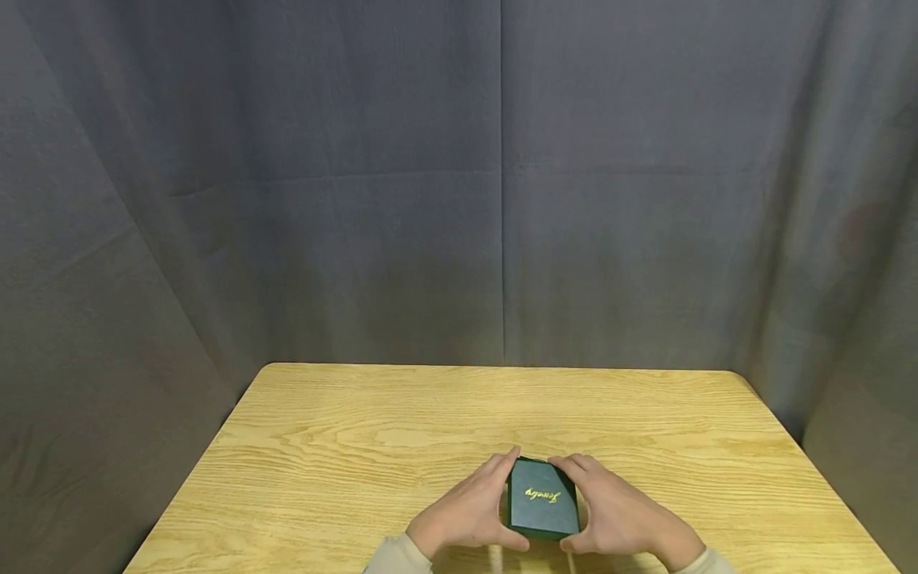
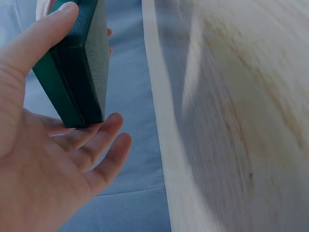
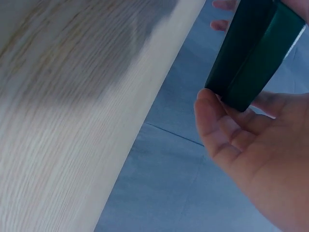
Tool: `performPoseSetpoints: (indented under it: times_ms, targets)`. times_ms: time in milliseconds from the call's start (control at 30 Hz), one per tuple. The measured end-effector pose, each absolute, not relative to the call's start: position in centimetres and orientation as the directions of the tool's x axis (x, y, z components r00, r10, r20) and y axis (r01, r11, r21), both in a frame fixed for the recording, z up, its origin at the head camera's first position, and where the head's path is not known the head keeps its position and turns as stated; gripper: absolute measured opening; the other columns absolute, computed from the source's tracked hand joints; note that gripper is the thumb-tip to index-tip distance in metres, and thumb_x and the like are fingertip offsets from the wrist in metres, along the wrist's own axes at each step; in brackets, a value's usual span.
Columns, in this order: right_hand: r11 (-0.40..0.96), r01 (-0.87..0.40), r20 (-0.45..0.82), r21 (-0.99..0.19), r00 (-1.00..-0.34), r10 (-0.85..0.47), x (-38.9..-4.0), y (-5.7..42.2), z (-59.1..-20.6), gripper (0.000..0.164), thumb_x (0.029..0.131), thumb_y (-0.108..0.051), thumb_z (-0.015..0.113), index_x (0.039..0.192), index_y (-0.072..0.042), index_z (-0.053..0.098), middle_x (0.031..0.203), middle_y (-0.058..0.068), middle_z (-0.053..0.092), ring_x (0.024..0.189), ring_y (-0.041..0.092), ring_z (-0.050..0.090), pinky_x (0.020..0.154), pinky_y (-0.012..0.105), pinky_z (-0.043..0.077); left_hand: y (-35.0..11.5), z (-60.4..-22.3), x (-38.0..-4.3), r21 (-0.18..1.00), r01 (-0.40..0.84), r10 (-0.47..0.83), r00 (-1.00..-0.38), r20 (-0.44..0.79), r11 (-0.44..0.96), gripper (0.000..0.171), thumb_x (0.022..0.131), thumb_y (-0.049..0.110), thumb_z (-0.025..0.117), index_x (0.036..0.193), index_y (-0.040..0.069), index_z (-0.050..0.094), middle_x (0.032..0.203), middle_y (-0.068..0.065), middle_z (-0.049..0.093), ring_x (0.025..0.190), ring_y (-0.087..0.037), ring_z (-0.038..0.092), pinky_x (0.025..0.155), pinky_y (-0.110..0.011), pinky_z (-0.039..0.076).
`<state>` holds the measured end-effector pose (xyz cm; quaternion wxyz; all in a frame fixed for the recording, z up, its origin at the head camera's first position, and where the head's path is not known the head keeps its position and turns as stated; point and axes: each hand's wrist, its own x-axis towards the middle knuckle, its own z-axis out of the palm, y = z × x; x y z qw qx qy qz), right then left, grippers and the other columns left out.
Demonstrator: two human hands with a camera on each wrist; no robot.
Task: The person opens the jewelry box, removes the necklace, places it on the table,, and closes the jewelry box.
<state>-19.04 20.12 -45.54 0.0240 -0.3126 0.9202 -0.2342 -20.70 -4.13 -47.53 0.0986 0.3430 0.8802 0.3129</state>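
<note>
A small dark green box (image 1: 543,498) with gold lettering that reads "Jewelry" is held between both hands over the near part of the table. My left hand (image 1: 469,507) grips its left side, with the thumb on the near edge and fingers at the far edge. On the opposite side my right hand (image 1: 622,510) grips it in the same way. From the left wrist, the green box (image 2: 79,63) shows a seam along its side, and fingertips lie under its lower corner. The right wrist view has the box (image 3: 253,53) tilted, apart from the tabletop.
The light wood-grain table (image 1: 402,414) spreads out beyond and beside the hands. Dark grey-blue curtains (image 1: 402,199) hang behind it and along both sides. Rounded corners end the table's far edge.
</note>
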Motion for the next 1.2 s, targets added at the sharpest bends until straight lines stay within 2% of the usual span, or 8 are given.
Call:
performPoseSetpoints:
  times_ms: [467,800,1200]
  targets:
    - [0.68,-0.562,0.122,-0.471,-0.805,-0.58,-19.35,20.1,-45.55,0.087,0.067,-0.041,0.083,0.137,-0.009,0.044,0.12,-0.006,0.05,0.103,0.012,0.052,0.081,0.039,0.049,-4.43,-47.41,-20.96,0.65,0.526,0.666,-0.745,0.041,0.548,0.115,0.072,0.045,0.08,0.153,0.012,0.005,0.142,-0.003,0.035,0.121,-0.012,0.043,0.095,-0.033,0.043]
    - [0.682,-0.547,0.103,-0.486,-0.81,-0.577,-19.49,20.19,-45.75,0.09,0.068,-0.045,0.082,0.139,-0.007,0.042,0.123,-0.003,0.049,0.107,0.017,0.051,0.082,0.043,0.049,-4.52,-47.36,-20.96,0.657,0.523,0.665,-0.745,0.044,0.542,0.115,0.072,0.044,0.081,0.153,0.014,0.004,0.145,-0.005,0.033,0.122,-0.014,0.043,0.094,-0.033,0.043]
    - [0.665,-0.544,0.1,-0.512,-0.807,-0.583,-19.65,20.25,-46.09,0.09,0.069,-0.045,0.081,0.14,-0.008,0.04,0.123,-0.005,0.048,0.106,0.015,0.052,0.083,0.043,0.048,-4.46,-47.69,-21.09,0.672,0.499,0.663,-0.748,0.016,0.547,0.116,0.073,0.045,0.079,0.153,0.016,0.0,0.153,-0.012,0.02,0.135,-0.028,0.03,0.101,-0.041,0.038]
